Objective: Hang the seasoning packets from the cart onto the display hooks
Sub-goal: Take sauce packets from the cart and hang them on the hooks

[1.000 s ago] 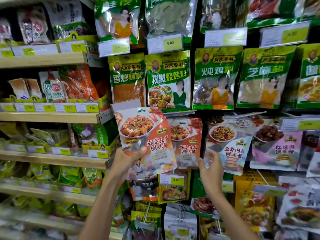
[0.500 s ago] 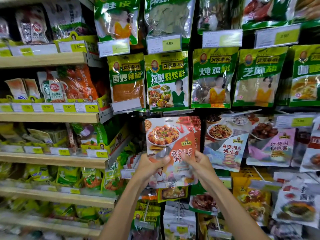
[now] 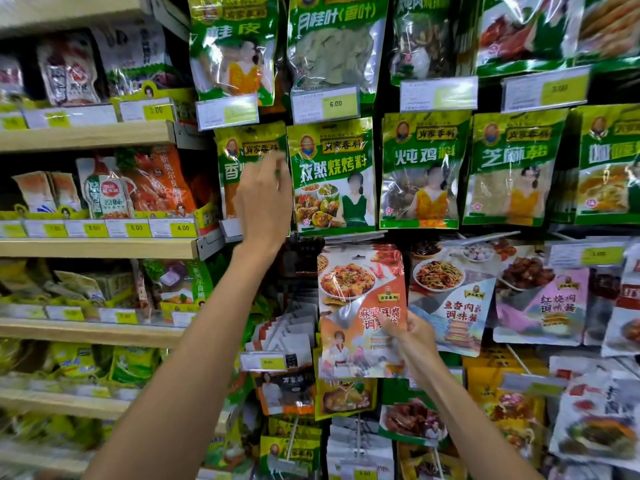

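Observation:
An orange mapo tofu seasoning packet [image 3: 360, 306] hangs upright in the lower row of display hooks, in front of other packets of the same kind. My right hand [image 3: 412, 337] grips its lower right edge, thumb on the front. My left hand [image 3: 263, 199] is raised in front of a green chilli seasoning packet [image 3: 249, 147] in the row above, fingertips bunched near that packet's right edge. Blur hides whether they pinch it. The cart is out of view.
Green spice packets [image 3: 422, 171] fill the upper hook rows, with price tags [image 3: 325, 103] in front. Pink and blue sauce packets [image 3: 450, 306] hang to the right of the orange one. Wooden shelves [image 3: 93, 249] with bagged goods run along the left.
My left hand let go of the orange packet and rose to the green packet above. The orange packet shifted right and now hangs straight, held by my right hand alone.

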Action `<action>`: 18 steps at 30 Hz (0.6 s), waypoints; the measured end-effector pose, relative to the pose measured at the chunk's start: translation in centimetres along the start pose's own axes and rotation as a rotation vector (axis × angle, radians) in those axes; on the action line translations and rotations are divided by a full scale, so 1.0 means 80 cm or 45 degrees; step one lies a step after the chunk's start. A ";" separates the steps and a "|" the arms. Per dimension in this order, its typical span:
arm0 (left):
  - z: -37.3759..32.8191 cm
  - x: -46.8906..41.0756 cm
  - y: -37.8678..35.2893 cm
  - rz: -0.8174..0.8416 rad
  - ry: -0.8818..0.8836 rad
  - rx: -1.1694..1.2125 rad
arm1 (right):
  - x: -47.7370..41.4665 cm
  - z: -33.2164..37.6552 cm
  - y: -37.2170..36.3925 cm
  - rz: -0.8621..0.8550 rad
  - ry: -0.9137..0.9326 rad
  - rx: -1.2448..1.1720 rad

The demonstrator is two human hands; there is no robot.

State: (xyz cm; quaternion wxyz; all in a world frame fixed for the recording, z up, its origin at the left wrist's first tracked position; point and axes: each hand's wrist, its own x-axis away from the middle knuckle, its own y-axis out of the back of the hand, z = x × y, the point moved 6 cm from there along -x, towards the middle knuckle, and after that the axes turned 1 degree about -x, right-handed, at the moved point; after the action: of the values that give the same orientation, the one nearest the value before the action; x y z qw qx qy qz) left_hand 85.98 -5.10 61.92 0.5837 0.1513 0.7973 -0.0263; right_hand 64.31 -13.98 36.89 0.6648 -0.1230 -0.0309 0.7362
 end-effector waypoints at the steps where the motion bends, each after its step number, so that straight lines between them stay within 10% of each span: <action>1: -0.012 -0.017 -0.001 -0.057 -0.086 -0.026 | -0.003 0.001 -0.002 -0.009 -0.001 0.011; 18: -0.054 -0.106 -0.098 0.164 -0.542 -0.395 | -0.032 -0.006 0.009 -0.099 -0.117 0.047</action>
State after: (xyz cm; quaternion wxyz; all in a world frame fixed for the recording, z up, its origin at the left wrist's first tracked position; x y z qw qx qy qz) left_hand 82.17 -13.39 70.17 0.7550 0.1015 0.6398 0.1019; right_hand 63.90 -16.62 36.65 0.6930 -0.0755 -0.0524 0.7151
